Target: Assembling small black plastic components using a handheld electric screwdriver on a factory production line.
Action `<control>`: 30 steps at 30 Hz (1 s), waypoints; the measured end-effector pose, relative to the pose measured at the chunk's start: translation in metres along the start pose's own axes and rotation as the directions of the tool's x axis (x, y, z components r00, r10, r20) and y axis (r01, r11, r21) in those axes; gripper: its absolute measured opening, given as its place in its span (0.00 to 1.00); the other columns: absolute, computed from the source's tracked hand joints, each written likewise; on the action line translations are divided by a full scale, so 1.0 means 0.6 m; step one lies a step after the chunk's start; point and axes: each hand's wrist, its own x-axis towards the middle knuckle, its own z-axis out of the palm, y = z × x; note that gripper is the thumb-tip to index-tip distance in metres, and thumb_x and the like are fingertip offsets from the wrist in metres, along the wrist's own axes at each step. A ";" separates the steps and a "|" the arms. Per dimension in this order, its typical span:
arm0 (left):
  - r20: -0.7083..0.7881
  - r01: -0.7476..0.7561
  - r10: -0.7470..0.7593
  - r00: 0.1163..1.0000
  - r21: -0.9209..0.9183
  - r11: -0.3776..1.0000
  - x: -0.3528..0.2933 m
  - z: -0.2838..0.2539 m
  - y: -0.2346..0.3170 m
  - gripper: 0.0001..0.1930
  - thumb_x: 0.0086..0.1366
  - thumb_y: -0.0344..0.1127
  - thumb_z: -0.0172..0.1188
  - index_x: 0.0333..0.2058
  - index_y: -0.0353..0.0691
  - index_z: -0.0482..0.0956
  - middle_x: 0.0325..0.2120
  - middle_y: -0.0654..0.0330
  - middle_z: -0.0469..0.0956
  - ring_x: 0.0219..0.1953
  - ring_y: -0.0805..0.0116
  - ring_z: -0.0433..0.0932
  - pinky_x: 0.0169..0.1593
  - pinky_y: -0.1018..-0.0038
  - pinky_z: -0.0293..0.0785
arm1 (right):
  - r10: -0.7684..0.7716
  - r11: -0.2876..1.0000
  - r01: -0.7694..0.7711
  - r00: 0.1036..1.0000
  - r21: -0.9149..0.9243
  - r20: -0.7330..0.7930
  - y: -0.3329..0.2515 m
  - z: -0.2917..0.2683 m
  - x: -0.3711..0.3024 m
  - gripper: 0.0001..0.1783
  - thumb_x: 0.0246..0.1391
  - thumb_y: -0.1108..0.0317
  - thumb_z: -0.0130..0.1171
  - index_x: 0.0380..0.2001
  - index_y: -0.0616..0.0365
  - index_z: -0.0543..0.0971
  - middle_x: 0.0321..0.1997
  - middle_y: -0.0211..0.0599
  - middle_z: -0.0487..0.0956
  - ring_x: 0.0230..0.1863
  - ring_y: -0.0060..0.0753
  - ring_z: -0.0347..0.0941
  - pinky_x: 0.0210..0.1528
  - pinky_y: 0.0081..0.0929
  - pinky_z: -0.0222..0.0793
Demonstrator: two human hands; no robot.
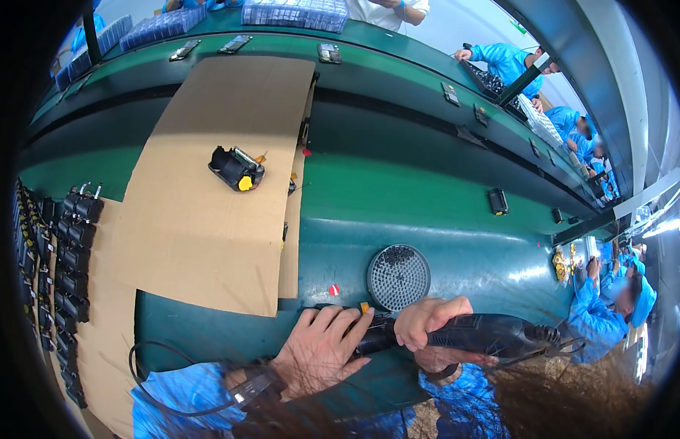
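Observation:
My right hand point(435, 329) is wrapped around a black electric screwdriver point(493, 333). The tool lies nearly level, its cord end to the right and its front end pointing at my left hand point(318, 351). That hand is closed over a small black device housing, mostly hidden under the fingers, with an orange ribbon cable point(365, 307) poking out by the fingertips. A strap with a cable point(256, 388) circles my left wrist. Just beyond my hands stands a round grey dish point(398, 278) dotted with small dark screws.
Cardboard sheets point(201, 212) cover the bench's left part, with a black device housing point(237, 170) on top. Rows of black housings point(73, 271) stand far left. Circuit boards point(329, 53) lie along a green conveyor. Another black housing point(498, 201) sits at right. Co-workers in blue point(610, 314) line the right side.

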 end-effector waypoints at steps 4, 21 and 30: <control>-0.013 -0.001 0.001 1.000 0.008 1.000 -0.005 -0.002 0.000 0.38 0.61 0.55 0.68 0.65 0.40 0.72 0.53 0.59 0.73 0.55 0.60 0.71 0.57 0.63 0.66 | -0.012 1.000 0.012 0.996 -0.010 -0.085 -0.002 0.010 -0.007 0.49 0.44 0.14 0.54 0.32 0.57 0.64 0.16 0.34 0.68 0.14 0.32 0.67 0.15 0.33 0.67; -0.027 -0.032 0.032 0.999 -0.008 0.999 -0.001 0.000 -0.005 0.36 0.59 0.54 0.68 0.61 0.39 0.74 0.50 0.58 0.74 0.53 0.61 0.72 0.53 0.62 0.69 | -0.200 0.964 0.081 0.849 -0.253 -0.489 -0.042 -0.101 0.031 0.48 0.52 0.13 0.37 0.43 0.51 0.69 0.16 0.26 0.67 0.13 0.23 0.63 0.16 0.26 0.61; -0.001 -0.002 0.002 1.000 -0.026 1.000 -0.002 0.006 -0.007 0.36 0.58 0.55 0.72 0.60 0.40 0.75 0.50 0.58 0.73 0.54 0.59 0.71 0.56 0.61 0.68 | -0.143 0.973 0.025 0.849 -0.230 -0.509 -0.026 -0.110 0.026 0.48 0.53 0.12 0.34 0.41 0.50 0.69 0.15 0.27 0.68 0.12 0.23 0.62 0.17 0.25 0.63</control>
